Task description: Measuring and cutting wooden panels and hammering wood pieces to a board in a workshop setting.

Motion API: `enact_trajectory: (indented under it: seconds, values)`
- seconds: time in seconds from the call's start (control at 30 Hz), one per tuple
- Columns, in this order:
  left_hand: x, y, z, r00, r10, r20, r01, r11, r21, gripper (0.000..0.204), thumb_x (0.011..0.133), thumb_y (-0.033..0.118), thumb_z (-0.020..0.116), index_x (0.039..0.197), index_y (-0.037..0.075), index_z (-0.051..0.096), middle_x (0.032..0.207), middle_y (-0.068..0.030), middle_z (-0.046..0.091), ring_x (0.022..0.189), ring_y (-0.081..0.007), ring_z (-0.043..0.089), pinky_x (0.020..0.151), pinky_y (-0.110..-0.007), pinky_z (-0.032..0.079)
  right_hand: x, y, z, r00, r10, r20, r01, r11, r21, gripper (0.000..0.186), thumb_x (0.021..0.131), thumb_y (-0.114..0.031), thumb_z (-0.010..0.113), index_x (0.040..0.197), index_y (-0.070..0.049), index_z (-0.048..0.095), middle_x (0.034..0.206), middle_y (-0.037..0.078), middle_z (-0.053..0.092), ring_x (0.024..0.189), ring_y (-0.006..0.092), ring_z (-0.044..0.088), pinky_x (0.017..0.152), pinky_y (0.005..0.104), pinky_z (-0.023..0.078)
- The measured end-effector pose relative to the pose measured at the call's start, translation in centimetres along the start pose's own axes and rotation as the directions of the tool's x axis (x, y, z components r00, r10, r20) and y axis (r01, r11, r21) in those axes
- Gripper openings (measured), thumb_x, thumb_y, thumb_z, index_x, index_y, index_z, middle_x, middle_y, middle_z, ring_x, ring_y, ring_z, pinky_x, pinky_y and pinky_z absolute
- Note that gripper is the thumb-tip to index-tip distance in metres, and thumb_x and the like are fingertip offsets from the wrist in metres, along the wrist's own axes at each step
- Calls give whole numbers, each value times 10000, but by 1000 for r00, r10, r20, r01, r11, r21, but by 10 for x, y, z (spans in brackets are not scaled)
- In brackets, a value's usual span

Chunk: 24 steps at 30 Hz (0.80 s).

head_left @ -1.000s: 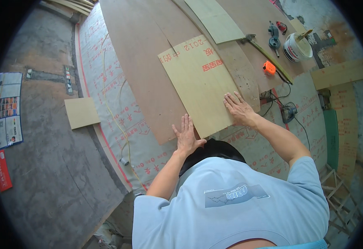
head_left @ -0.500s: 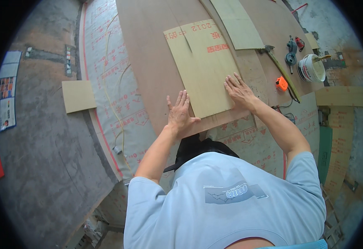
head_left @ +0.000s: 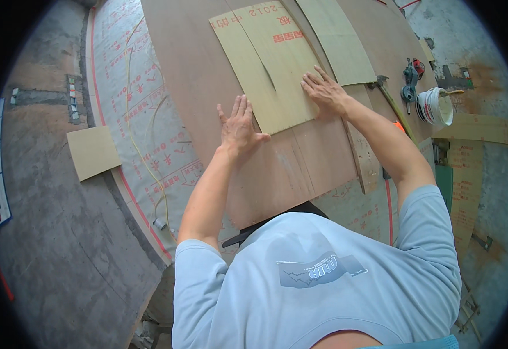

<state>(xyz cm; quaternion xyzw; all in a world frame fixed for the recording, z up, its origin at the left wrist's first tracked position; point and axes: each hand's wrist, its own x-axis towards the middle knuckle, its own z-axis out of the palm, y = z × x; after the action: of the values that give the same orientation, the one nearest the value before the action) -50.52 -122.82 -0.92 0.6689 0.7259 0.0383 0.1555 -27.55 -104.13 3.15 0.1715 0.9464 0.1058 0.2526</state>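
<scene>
A pale yellow board [head_left: 277, 107] with red print lies on the brown plywood tabletop [head_left: 271, 168]. My left hand [head_left: 240, 125] is flat at its near left corner, fingers apart and thumb along the near edge. My right hand [head_left: 325, 93] presses its right edge with spread fingers. A thin, dark, blade-like sliver [head_left: 269, 77] shows in the board between my hands. From it a narrow straight line runs to the far edge; whether a saw blade stands there I cannot tell for sure.
A straight wooden strip [head_left: 361, 154] runs along the board's right side. Beyond it lie another pale board [head_left: 344, 49], a hammer [head_left: 393, 104], a blue-grey power tool [head_left: 409, 81] and a white bucket [head_left: 435, 107]. A square offcut [head_left: 94, 152] and a yellow cord [head_left: 130, 110] are on the left.
Both hands have pushed the board away from me along the tabletop, baring more plywood at the near side. The narrow line in the board has grown longer.
</scene>
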Motion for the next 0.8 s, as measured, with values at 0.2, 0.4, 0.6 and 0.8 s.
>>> enact_trajectory:
  seconds: [0.2,0.4,0.6,0.8]
  values:
    - [47,-25,-17,1000,-23,9,23,1000,16,1198,590,643,786,1498,21,311,1601,-92,249,1498,-194,166,1166,-648,24,45,29,-17,999,20,30,-20,1000,3,1152,546,-518,864,1420,57,383,1479,190,419,1438,265,310,1246,455,48]
    - [75,-44,-28,999,-37,-17,37,999,-8,1112,647,567,782,1492,17,314,1597,-87,253,1495,-194,174,1166,-655,40,78,49,-26,999,24,26,-25,999,26,1152,538,-474,883,1418,70,377,1480,195,418,1439,263,307,1246,447,57]
    - [87,-62,-33,996,-52,-77,41,990,-131,995,661,479,811,1497,187,357,1608,-84,219,1499,-225,163,1158,-665,29,118,74,-33,999,38,26,-39,999,33,1152,543,-442,890,1427,76,362,1483,187,420,1441,256,302,1242,450,69]
    - [75,-139,-49,986,-130,-104,133,991,16,765,720,377,798,1413,258,497,1595,-125,227,1492,-267,180,1146,-682,46,182,109,-53,993,114,13,-115,993,39,1128,561,-409,898,1450,30,360,1507,165,394,1446,257,291,1236,456,84]
